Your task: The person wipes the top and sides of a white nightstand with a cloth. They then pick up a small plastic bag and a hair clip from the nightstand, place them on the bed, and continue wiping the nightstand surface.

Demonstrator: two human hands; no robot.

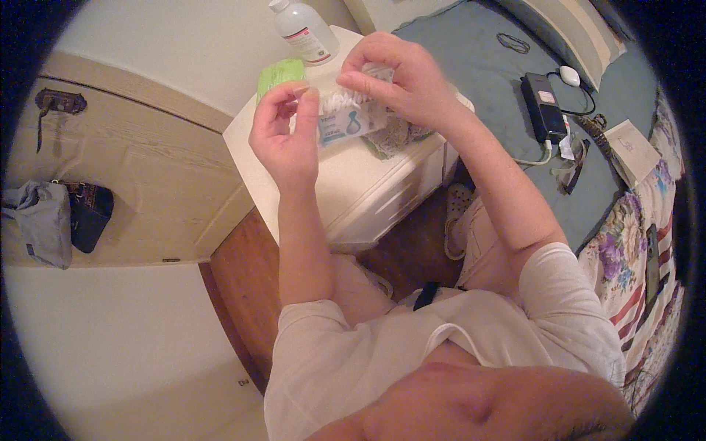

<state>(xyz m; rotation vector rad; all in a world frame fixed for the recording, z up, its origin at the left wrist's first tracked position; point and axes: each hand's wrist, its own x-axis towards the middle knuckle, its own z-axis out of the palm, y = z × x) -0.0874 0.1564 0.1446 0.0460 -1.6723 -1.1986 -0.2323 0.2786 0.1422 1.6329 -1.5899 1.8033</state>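
A clear plastic packet (345, 125) of white cotton swabs (346, 100), with a blue drop printed on it, is between my hands above a white cabinet (345, 190). My left hand (288, 129) is at the packet's left edge, with thumb and fingertips close together. Over the packet's upper right side, my right hand (405, 82) has its thumb and forefinger brought together. Whether either hand pinches the plastic or something thin is too blurred to tell. A grey, mesh-like bundle (400, 135) lies below my right hand, partly covered.
Behind my left hand are a green packet (281, 74) and a clear plastic bottle (306, 33) with a white cap. On the bed (480, 60) at right lie a black power bank (543, 107) with a cable, and glasses (576, 165). Bags (38, 220) hang on the wooden door (149, 165).
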